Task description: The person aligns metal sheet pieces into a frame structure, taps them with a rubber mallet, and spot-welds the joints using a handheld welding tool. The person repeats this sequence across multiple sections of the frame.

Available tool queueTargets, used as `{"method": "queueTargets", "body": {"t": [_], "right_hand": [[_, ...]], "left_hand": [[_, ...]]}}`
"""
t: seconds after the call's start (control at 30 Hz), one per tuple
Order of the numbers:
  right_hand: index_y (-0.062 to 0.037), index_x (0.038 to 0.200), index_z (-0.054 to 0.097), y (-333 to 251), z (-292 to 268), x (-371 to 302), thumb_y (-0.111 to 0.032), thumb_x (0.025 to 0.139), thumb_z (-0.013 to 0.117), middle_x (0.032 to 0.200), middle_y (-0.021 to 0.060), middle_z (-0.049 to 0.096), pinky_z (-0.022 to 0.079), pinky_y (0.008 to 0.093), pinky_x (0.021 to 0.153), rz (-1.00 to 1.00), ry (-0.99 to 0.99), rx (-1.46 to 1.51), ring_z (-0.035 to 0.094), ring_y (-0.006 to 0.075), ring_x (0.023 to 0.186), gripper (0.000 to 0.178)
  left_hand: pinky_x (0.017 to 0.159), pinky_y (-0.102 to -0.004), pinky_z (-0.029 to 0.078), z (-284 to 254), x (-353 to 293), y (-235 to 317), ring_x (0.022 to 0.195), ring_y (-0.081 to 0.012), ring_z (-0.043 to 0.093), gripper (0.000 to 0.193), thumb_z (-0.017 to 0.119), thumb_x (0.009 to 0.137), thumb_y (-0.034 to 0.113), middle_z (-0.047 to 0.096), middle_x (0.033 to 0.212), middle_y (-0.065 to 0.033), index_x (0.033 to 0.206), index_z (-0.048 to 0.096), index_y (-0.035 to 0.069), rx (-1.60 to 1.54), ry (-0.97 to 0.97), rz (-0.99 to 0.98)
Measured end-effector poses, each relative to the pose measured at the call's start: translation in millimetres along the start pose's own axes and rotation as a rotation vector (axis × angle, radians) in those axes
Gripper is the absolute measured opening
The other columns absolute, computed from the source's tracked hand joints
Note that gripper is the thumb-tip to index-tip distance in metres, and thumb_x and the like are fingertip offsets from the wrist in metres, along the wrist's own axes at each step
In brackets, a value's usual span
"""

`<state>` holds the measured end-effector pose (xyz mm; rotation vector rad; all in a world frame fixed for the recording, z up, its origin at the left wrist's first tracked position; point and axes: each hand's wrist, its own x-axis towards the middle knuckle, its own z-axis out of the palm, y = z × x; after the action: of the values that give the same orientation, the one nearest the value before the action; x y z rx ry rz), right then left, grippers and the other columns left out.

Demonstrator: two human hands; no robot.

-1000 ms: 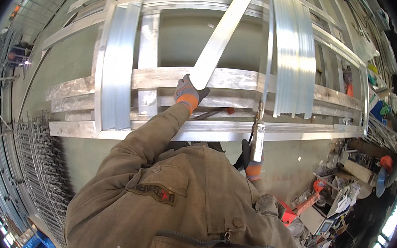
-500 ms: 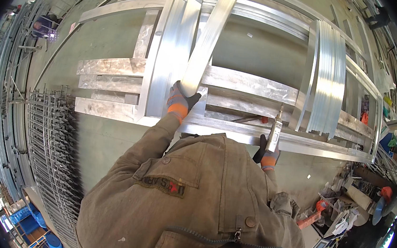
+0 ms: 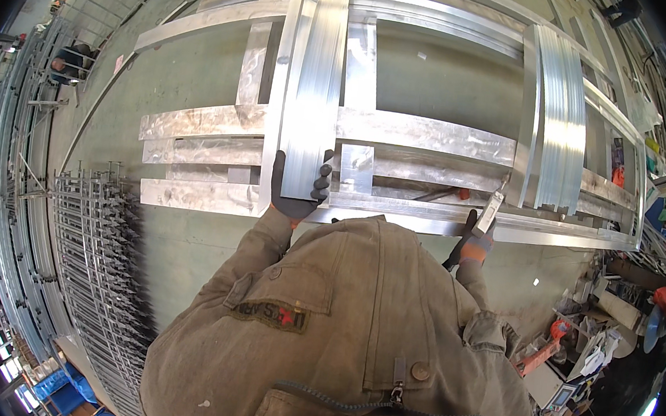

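My left hand (image 3: 294, 207), in a dark-palmed glove with an orange cuff, wraps round the near end of a bundle of long ribbed metal slats (image 3: 317, 94). Thumb and fingers lie along its opposite sides. The slats run away from me, inside the left end of a rectangular silvery metal frame (image 3: 396, 223). My right hand (image 3: 474, 244), gloved alike, is closed round a light grey hand tool (image 3: 490, 213) with a slim metal tip that points away from me. It is held over the frame's near rail; the tool's exact kind is unclear.
A second group of ribbed slats (image 3: 563, 122) crosses the frame's right end. Flat metal beams (image 3: 428, 135) lie under the frame. Thin metal racks (image 3: 97, 241) are stacked at left. Clutter with an orange tool (image 3: 541, 358) fills the lower right. Another person (image 3: 68, 62) is at the far left.
The slanted slat under my left hand has swung left and now lies in line with the bundle. My left hand has moved down to the slats' near end. My right hand has shifted right with the tool.
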<state>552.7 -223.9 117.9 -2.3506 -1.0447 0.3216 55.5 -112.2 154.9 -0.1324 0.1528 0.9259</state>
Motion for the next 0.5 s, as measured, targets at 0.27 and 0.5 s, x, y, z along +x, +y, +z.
{"method": "queueTargets", "body": {"t": [0.27, 0.5], "right_hand": [[-0.0142, 0.141, 0.065, -4, 8, 0, -0.057, 0.108, 0.069, 0.117, 0.027, 0.08, 0.059, 0.0587, 0.091, -0.024, 0.056, -0.101, 0.074, 0.0543, 0.11, 0.054], [-0.0147, 0.141, 0.065, -1, 12, 3, -0.057, 0.108, 0.069, 0.119, 0.0273, 0.079, 0.06, 0.0587, 0.092, -0.009, 0.07, -0.137, 0.073, 0.0545, 0.112, 0.054]], "left_hand": [[0.085, -0.0378, 0.06, -17, -7, 21, 0.099, -0.0214, 0.069, 0.077, 0.088, 0.096, 0.048, 0.072, 0.117, -0.0136, 0.144, 0.056, -0.003, 1.153, 0.532, 0.12], [0.111, -0.0504, 0.056, -25, -1, 13, 0.129, -0.045, 0.069, 0.109, 0.094, 0.079, 0.068, 0.071, 0.139, -0.0257, 0.154, 0.054, 0.001, 1.989, 0.866, 0.276]]}}
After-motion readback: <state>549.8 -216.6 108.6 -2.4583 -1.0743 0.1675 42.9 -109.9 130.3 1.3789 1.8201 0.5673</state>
